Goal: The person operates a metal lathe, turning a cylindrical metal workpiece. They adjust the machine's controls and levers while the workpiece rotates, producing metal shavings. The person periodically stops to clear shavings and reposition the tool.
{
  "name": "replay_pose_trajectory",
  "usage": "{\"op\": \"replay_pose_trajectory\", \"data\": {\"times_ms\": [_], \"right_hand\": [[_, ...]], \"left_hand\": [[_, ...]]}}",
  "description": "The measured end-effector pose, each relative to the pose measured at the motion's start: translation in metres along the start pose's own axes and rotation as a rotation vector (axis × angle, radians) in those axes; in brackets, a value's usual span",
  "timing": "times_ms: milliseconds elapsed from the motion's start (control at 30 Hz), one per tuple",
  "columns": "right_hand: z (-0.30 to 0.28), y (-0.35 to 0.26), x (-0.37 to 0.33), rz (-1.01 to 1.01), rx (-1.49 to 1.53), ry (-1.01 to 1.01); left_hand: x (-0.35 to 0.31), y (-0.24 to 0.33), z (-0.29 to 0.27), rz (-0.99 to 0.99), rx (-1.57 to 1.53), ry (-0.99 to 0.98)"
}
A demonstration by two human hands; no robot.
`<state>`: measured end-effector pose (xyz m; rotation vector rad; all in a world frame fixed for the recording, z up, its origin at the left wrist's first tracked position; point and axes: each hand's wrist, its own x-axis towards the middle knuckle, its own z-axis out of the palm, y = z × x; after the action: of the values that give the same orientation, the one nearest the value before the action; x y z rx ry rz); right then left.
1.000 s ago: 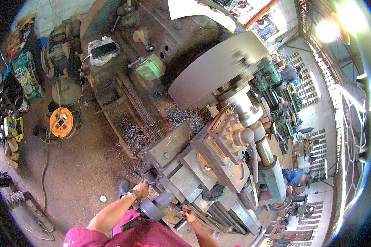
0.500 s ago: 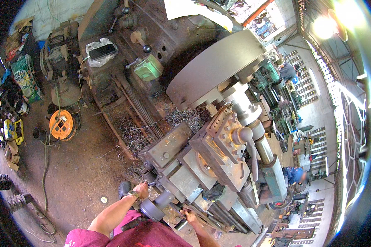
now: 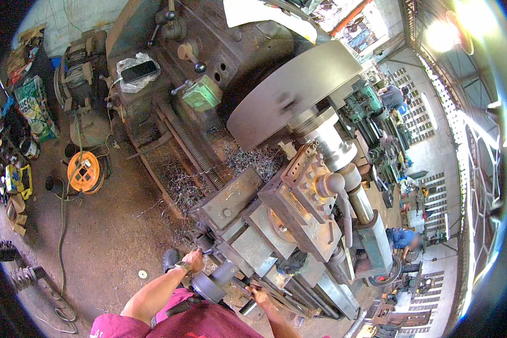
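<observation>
My left hand (image 3: pixel 194 261), with a watch on the wrist, is closed round a small crank handle (image 3: pixel 207 246) at the near end of the lathe carriage (image 3: pixel 227 197). My right hand (image 3: pixel 258 295) is closed at a thin handle beside the carriage; its fingers partly hide it. Between my hands sits a round grey handwheel (image 3: pixel 208 288). Ahead, a large grey chuck (image 3: pixel 298 84) holds a shiny metal cylinder (image 3: pixel 338 147), whose other end meets the tailstock centre (image 3: pixel 361 204). The tool post (image 3: pixel 298 188) stands beside the cylinder, its tool close to the chuck end.
Curled metal chips (image 3: pixel 180 186) lie round the lead screw (image 3: pixel 191 147). A phone (image 3: pixel 139 71) rests on plastic on the headstock side. An orange cable reel (image 3: pixel 85 171) and a cable are on the floor at left. A person in blue (image 3: pixel 399 239) is farther off at right.
The chuck has turned: its jaws look different and a dark mark now shows on its rim. Both my hands stay in place.
</observation>
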<state>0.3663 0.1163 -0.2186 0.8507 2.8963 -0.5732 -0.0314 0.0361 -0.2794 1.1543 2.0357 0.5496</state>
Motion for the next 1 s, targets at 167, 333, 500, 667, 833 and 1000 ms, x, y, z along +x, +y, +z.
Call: {"op": "replay_pose_trajectory", "data": {"times_ms": [167,333,500,667,833,1000], "right_hand": [[-0.006,-0.004,0.004,0.275,0.256,-0.163],[-0.006,-0.009,0.011,0.381,0.317,-0.155],[-0.001,-0.005,0.012,0.306,0.231,-0.177],[0.005,0.002,0.014,0.74,0.536,-0.385],[0.013,0.003,0.006,0.263,-0.114,-0.383],[0.001,-0.011,0.016,0.347,-0.027,-0.477]], "left_hand": [[0.0,0.007,-0.018,-0.05,-0.045,-0.144],[-0.001,0.011,-0.025,-0.083,-0.062,-0.177],[-0.006,0.023,-0.039,-0.109,-0.1,-0.075],[-0.007,0.033,-0.063,-0.167,-0.154,-0.274],[-0.008,0.03,-0.062,-0.129,-0.164,-0.278],[-0.007,0.027,-0.057,-0.087,-0.061,-0.258]]}}
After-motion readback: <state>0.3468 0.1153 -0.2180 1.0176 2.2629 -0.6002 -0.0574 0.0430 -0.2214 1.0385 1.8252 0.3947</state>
